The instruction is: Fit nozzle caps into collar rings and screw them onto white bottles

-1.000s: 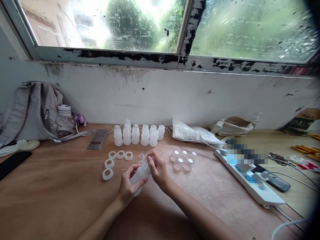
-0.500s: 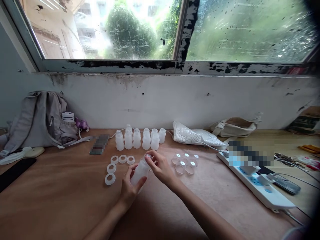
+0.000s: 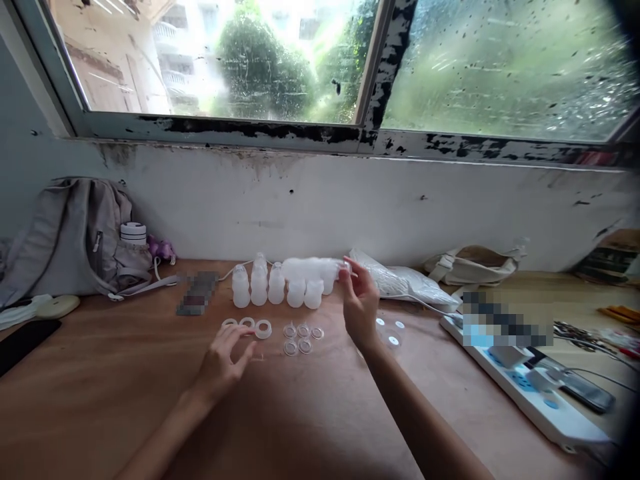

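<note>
A blurred bottle [image 3: 311, 268] is gripped at one end by the right hand [image 3: 362, 300], at the right of the standing bottles [image 3: 241, 293]; slow, upright placement would best spare them. The left hand [image 3: 223, 357] is held loosely open at the rings [image 3: 263, 337]. The wooden counter [image 3: 310, 413] is backed by a stained wall [image 3: 215, 200] below a peeling window frame [image 3: 265, 129].

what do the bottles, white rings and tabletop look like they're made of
The standing bottles: probably matte plastic, since they look cloudy and translucent. The white rings: likely plastic or silicone, smooth and pale; the look leaves it open. The tabletop: apparently wood or veneer, dull reddish brown with faint grain-like streaks.
</note>
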The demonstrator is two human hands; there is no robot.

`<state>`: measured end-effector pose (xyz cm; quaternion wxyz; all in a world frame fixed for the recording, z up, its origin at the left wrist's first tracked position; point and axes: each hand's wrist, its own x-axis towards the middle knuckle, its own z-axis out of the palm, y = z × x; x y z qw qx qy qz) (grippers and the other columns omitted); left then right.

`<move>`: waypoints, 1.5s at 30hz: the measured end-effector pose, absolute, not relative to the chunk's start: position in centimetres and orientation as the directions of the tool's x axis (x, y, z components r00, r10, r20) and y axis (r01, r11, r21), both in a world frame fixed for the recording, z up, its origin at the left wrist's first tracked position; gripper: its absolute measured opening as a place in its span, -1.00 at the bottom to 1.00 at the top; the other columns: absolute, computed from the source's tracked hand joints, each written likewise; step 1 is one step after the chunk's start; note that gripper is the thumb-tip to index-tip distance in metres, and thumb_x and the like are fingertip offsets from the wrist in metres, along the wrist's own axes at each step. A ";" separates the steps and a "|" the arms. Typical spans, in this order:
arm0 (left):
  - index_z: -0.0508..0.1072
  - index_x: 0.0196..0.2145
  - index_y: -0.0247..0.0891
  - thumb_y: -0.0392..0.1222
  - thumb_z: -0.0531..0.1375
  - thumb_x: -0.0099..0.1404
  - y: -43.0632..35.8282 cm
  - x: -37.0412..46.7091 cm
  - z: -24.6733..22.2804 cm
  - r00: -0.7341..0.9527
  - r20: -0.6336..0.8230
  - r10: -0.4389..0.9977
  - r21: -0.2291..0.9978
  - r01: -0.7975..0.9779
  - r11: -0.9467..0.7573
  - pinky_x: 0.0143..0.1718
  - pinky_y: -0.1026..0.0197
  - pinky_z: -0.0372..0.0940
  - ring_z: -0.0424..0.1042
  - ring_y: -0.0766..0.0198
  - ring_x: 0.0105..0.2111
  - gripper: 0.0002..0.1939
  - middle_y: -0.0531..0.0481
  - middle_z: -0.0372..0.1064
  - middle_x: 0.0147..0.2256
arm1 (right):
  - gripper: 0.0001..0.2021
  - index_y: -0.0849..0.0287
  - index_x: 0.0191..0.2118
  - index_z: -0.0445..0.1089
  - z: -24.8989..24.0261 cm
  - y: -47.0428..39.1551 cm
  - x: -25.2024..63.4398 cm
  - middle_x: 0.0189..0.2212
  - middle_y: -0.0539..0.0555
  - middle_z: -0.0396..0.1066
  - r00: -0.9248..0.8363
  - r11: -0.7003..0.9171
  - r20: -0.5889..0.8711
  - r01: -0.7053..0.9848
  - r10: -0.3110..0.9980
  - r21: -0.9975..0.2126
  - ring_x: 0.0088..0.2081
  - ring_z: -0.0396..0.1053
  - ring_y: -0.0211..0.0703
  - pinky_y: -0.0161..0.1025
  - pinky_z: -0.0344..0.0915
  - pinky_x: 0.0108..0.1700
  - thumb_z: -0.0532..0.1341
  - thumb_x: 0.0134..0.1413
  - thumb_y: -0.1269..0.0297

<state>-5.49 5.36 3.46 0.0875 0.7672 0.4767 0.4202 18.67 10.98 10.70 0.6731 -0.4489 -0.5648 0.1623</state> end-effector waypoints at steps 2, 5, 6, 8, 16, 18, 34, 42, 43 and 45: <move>0.39 -0.25 -0.21 -0.22 0.07 0.19 5.6 -6.1 2.4 0.204 0.600 0.773 0.464 0.698 -0.545 -0.13 0.10 0.23 0.34 0.15 -0.20 -0.83 -0.06 0.41 -0.28 | -0.66 0.18 -0.03 0.23 11.4 13.7 17.6 -0.15 0.17 0.31 0.325 0.564 0.664 0.355 0.673 -0.746 -0.23 0.32 -0.17 -0.20 0.30 -0.17 0.07 0.10 0.15; 0.39 -0.25 -0.20 -0.25 0.07 0.19 5.6 -6.5 0.8 0.259 0.613 0.746 0.370 0.740 -0.562 -0.16 0.10 0.23 0.36 0.14 -0.22 -0.83 -0.06 0.41 -0.29 | -0.65 0.22 -0.02 0.22 12.3 18.3 15.7 -0.07 0.20 0.27 0.245 0.553 0.701 0.465 0.670 -0.691 -0.17 0.31 -0.17 -0.23 0.26 -0.11 0.05 0.11 0.17; 0.40 -0.25 -0.20 -0.26 0.07 0.18 5.5 -6.6 0.5 0.280 0.609 0.742 0.347 0.747 -0.567 -0.17 0.10 0.23 0.36 0.14 -0.23 -0.82 -0.06 0.42 -0.29 | -0.65 0.23 -0.01 0.22 12.5 19.9 15.1 -0.06 0.20 0.27 0.191 0.523 0.685 0.513 0.703 -0.681 -0.16 0.31 -0.18 -0.25 0.25 -0.10 0.04 0.12 0.18; 0.40 -0.24 -0.19 -0.26 0.07 0.18 5.5 -7.0 0.1 0.303 0.602 0.739 0.322 0.754 -0.572 -0.17 0.10 0.23 0.36 0.14 -0.23 -0.81 -0.06 0.42 -0.29 | -0.64 0.22 0.03 0.17 12.7 22.6 14.1 -0.03 0.20 0.26 0.084 0.389 0.566 0.643 0.820 -0.660 -0.13 0.30 -0.18 -0.26 0.23 -0.10 0.00 0.15 0.20; 0.37 -0.20 -0.20 -0.26 0.06 0.18 5.4 -8.1 0.6 0.298 0.578 0.760 0.308 0.783 -0.541 -0.17 0.08 0.23 0.35 0.12 -0.22 -0.79 -0.08 0.40 -0.26 | -0.70 0.27 -0.20 0.42 11.0 27.3 12.2 -0.32 0.19 0.44 -0.036 0.169 0.227 0.779 0.973 -0.603 -0.24 0.37 -0.05 -0.22 0.21 -0.21 0.22 -0.09 0.23; 0.37 -0.21 -0.20 -0.27 0.06 0.19 5.5 -8.2 0.5 0.301 0.558 0.773 0.317 0.784 -0.534 -0.18 0.08 0.23 0.35 0.12 -0.22 -0.79 -0.07 0.40 -0.26 | -0.70 0.27 -0.23 0.43 10.8 27.3 11.8 -0.33 0.18 0.45 -0.062 0.154 0.176 0.803 0.982 -0.576 -0.22 0.36 -0.02 -0.21 0.20 -0.22 0.23 -0.12 0.21; 0.37 -0.25 -0.20 -0.18 0.06 0.18 5.7 -9.2 0.8 0.305 0.443 0.843 0.369 0.795 -0.481 -0.25 0.15 0.27 0.36 0.14 -0.27 -0.81 -0.05 0.34 -0.30 | -0.65 0.20 -0.17 0.40 10.8 26.5 11.7 -0.30 0.16 0.44 -0.177 0.238 0.172 0.851 0.969 -0.467 -0.20 0.34 0.00 -0.19 0.17 -0.21 0.18 -0.06 0.10; 0.32 -0.32 -0.16 -0.09 0.09 0.13 5.0 -10.5 3.2 0.356 0.157 0.921 0.434 0.813 -0.388 -0.37 0.27 0.21 0.33 0.29 -0.42 -0.84 0.05 0.26 -0.30 | -0.69 0.23 -0.08 0.27 10.7 22.1 13.5 -0.28 0.14 0.38 -0.138 0.369 0.454 0.801 0.880 -0.472 -0.21 0.31 -0.14 -0.25 0.16 -0.15 0.00 0.15 0.18; 0.31 -0.34 -0.16 -0.08 0.11 0.11 5.0 -10.6 3.4 0.352 0.126 0.927 0.431 0.822 -0.371 -0.38 0.28 0.20 0.32 0.30 -0.43 -0.84 0.06 0.25 -0.31 | -0.71 0.24 -0.10 0.28 10.4 20.8 13.9 -0.31 0.13 0.38 -0.133 0.385 0.487 0.797 0.863 -0.466 -0.23 0.30 -0.16 -0.26 0.15 -0.15 -0.02 0.15 0.21; 0.29 -0.36 -0.15 -0.06 0.14 0.07 5.0 -10.8 3.6 0.348 0.076 0.935 0.422 0.838 -0.346 -0.40 0.29 0.18 0.31 0.30 -0.42 -0.81 0.08 0.24 -0.32 | -0.76 0.22 -0.20 0.31 9.3 17.7 14.9 -0.40 0.09 0.36 -0.141 0.417 0.524 0.787 0.840 -0.456 -0.32 0.30 -0.19 -0.29 0.17 -0.22 -0.01 0.15 0.23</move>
